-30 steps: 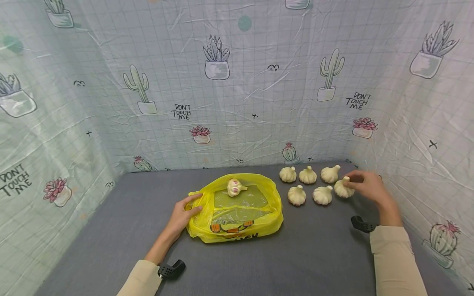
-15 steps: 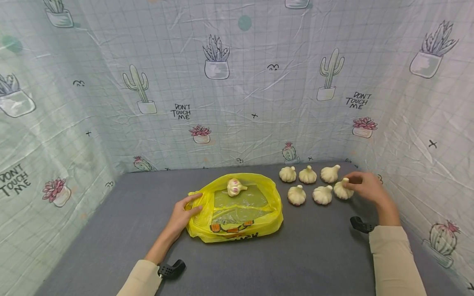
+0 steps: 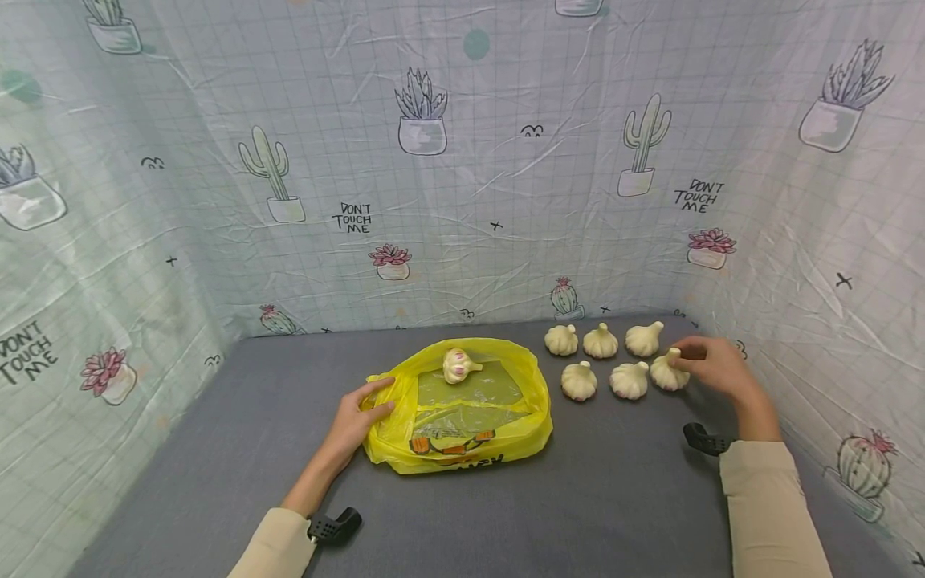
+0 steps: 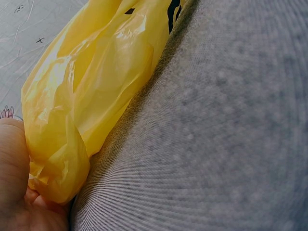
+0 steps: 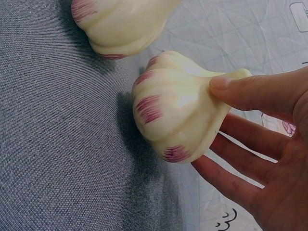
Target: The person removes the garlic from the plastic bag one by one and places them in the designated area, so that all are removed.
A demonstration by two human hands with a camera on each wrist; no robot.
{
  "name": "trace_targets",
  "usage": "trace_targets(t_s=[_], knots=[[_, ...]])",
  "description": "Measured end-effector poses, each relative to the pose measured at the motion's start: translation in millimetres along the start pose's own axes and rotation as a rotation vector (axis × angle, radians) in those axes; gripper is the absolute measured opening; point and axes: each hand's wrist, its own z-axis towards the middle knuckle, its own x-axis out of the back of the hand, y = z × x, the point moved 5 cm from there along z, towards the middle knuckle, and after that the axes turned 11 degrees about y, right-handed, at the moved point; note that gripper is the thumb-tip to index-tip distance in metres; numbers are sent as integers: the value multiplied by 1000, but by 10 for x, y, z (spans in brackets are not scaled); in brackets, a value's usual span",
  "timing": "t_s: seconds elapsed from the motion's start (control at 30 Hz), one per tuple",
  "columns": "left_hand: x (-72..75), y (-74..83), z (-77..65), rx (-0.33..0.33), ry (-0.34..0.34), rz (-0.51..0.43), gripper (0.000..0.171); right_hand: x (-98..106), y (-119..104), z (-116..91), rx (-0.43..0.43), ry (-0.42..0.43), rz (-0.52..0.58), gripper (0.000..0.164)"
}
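A yellow plastic bag (image 3: 535, 401) lies with its mouth open on the grey cloth, and one garlic bulb (image 3: 457, 366) with purple marks rests inside. At the bag's left edge my left hand (image 3: 356, 413) holds the rim; in the left wrist view the thumb lies on the near side of the plastic and the fingers are mostly hidden by it. Far to the right, my right hand (image 3: 719, 365) pinches another garlic bulb (image 5: 175, 108) by its neck, thumb on the near side, fingers behind. That bulb stands at the right end of the front row, close to the cloth.
Several more garlic bulbs stand in two rows right of the bag, among them a back-row bulb (image 3: 601, 342) and a front-row bulb (image 3: 580, 381). A patterned curtain (image 3: 462, 201) encloses the grey table surface (image 3: 506, 522) behind and on both sides.
My right hand and the garlic bulb in it have shifted very slightly left, then stayed almost still. The left hand and the bag have not moved.
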Motion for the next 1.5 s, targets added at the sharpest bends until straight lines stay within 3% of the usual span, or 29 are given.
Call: trace_targets(t_s=[1.5], knots=[[7,6,2,7,-4,16,50,-4,29,7,-25,-3,33,38]])
